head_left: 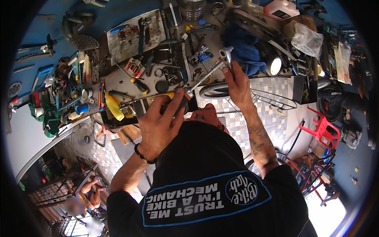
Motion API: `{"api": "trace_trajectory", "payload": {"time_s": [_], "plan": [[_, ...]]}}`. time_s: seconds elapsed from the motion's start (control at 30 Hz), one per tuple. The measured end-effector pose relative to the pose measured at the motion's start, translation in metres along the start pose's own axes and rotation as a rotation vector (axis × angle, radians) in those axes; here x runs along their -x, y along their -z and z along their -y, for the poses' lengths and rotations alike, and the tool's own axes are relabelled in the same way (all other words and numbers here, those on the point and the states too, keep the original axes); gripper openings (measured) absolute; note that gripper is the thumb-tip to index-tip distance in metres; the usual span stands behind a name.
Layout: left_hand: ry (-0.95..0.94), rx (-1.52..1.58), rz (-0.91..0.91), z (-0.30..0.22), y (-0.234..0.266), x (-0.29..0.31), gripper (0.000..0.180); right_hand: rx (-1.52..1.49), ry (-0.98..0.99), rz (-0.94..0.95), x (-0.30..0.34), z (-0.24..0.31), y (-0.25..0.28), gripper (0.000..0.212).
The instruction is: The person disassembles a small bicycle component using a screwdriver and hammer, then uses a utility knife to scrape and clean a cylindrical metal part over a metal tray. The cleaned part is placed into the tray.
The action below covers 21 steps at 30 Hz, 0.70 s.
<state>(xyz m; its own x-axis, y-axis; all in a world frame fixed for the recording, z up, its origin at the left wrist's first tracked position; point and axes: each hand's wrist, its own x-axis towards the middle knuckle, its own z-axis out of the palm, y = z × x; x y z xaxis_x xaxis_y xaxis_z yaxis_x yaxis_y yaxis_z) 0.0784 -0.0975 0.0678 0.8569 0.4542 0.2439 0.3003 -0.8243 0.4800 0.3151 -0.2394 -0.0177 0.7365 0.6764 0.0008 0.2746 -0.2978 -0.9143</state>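
Note:
My left hand is closed around the dark and orange handle of a screwdriver, whose long metal shaft slants up and to the right. In my right hand is a silver ratchet wrench, gripped between thumb and fingers with its round head upward. The screwdriver's far end reaches the ratchet beside my right fingers; whether they touch, I cannot tell. Both hands are raised over the near edge of the workbench. Behind them on the bench lie a blue hex key set and a blue cloth.
Spread over the bench are pliers, wrenches and a yellow-black screwdriver. An open drawer juts out near my left hand, with a yellow object above it. A lit lamp stands right of the cloth. A red chair is at right.

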Motion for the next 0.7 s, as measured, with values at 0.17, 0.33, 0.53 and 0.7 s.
{"api": "trace_trajectory", "payload": {"time_s": [0.17, 0.33, 0.53, 0.7], "plan": [[-0.07, 0.059, -0.01, -0.001, 0.003, 0.0, 0.055, 0.006, 0.008, 0.027, -0.007, 0.0, -0.001, 0.025], [0.055, 0.282, 0.01, -0.004, 0.003, 0.0, 0.051, 0.075, 0.128, 0.007, -0.011, 0.003, -0.001, 0.023], [1.11, 1.704, 0.297, -0.007, 0.012, -0.007, 0.037, 0.037, 0.03, 0.002, -0.008, 0.012, 0.007, 0.025], [1.2, 2.0, 0.393, -0.015, 0.009, -0.007, 0.044, 0.073, 0.031, 0.059, -0.016, 0.008, 0.009, 0.025]]}}
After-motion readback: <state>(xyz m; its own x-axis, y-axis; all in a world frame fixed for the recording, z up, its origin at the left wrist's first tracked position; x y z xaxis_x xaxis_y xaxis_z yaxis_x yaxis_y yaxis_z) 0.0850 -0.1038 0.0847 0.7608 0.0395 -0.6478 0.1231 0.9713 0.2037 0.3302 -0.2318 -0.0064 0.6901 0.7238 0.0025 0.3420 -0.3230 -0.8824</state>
